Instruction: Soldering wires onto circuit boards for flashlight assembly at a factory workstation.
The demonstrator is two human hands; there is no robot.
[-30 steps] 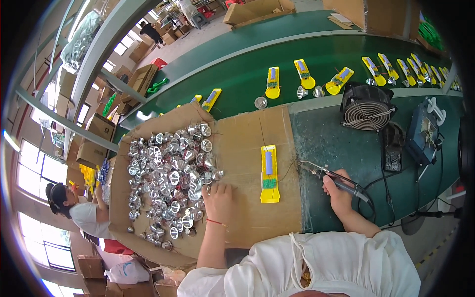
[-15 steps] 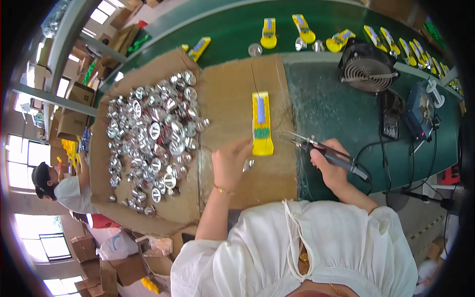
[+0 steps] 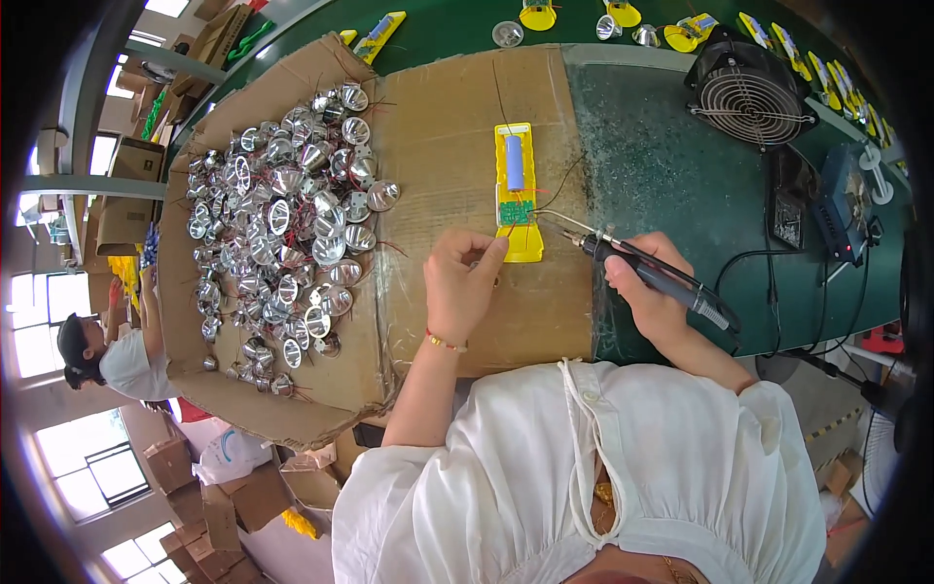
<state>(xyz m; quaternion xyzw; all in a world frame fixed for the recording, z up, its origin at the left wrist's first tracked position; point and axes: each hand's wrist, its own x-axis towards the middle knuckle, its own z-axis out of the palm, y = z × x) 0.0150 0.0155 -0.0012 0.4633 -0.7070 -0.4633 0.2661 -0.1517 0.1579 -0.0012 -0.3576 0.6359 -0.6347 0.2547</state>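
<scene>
Left hand (image 3: 465,284) moved to yellow housing (image 3: 517,191); right hand (image 3: 650,288) grips soldering iron (image 3: 650,273) (1 tip near board).

Black desk fan (image 3: 747,94) beside green belt (image 3: 438,24)

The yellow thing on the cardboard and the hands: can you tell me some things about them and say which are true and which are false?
1. The right hand holds a soldering iron. True.
2. The yellow case lies on the green mat. False: it lies on the cardboard.
3. A blue battery sits in the yellow case. True.
4. The shiny reflectors are piled to the right of the case. False: they are on its left.
5. The left hand holds the fan. False: it rests by the case's near end.
</scene>
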